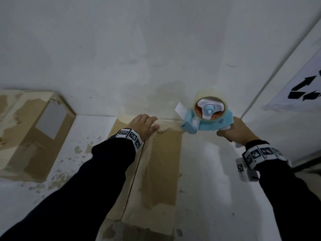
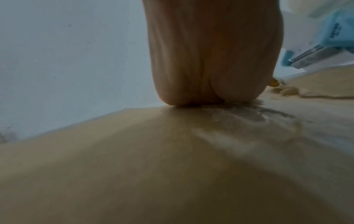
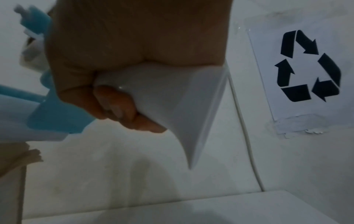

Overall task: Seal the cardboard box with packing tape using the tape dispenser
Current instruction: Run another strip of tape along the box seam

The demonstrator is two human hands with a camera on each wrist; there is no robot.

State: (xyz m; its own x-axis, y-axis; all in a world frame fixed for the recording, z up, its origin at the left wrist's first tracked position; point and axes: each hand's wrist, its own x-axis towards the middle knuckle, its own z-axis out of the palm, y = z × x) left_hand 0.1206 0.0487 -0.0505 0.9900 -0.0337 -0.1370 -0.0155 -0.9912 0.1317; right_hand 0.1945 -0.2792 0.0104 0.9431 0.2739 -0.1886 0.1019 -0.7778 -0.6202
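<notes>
- Two hands are at work, both in dark sleeves with black-and-white patterned wristbands.
- Left hand (image 1: 142, 124) lies flat at the far end of the brown cardboard box (image 1: 161, 164), fingers straight and together, their tips bent over the far edge; in the left wrist view the palm (image 2: 208, 60) presses down on the cardboard.
- Right hand (image 1: 233, 128) is wrapped in a fist round the white handle (image 3: 172, 98) of the light-blue plastic tape dispenser (image 1: 208, 119); the right wrist view shows its fingers (image 3: 118, 104) curled tight under that handle.
- That dispenser carries a roll of clear packing tape (image 1: 211, 106) on a white hub, and its front end sits at the box's far right corner, just beside the left hand's fingertips.
- A pale strip of tape runs along the far edge between the left fingers and the dispenser's nose; whether it is stuck down along its whole length cannot be told.
- The box lies on a white surface (image 1: 205, 171), its far end against a white wall (image 1: 156, 40), and its top shows torn, paler patches.
- Another brown cardboard box with a ragged surface (image 1: 34, 134) stands well apart to the left.
- A white paper sheet printed with a black recycling symbol (image 3: 308, 66) is stuck to the wall on the right, beside a thin white cable (image 3: 245, 136).
</notes>
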